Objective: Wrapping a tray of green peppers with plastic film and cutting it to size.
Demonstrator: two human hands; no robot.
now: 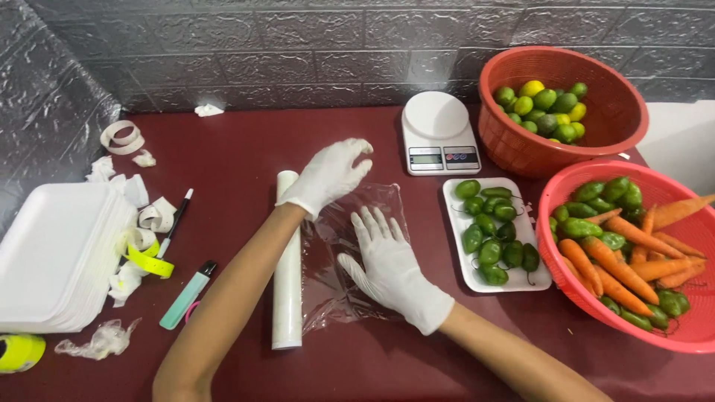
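While the maroon table (246, 171) takes up most of the view, the biggest stuff on it is off to the right: a red basket of carrots and green peppers (633, 313), another red basket of limes (596, 141) behind it, and a stack of white foam trays (52, 253) on the far left. Between them there's a white foam tray of green peppers (458, 257) and a small kitchen scale (438, 134).

In the middle, a roll of cling film (287, 298) lies with its long axis running away from the person, and the clear sheet of film (350, 298) is pulled out to its right. Both gloved hands are flat and spread, not gripping anything. The right hand (387, 264) presses down on the sheet's middle; the left hand (331, 173) is at the far edge, nearer the roll's top end. The pepper tray sits just right of the sheet, so the right hand is nearer to it.

Small bits: a marker (176, 222), a lighter (188, 296), tape scraps (145, 257).
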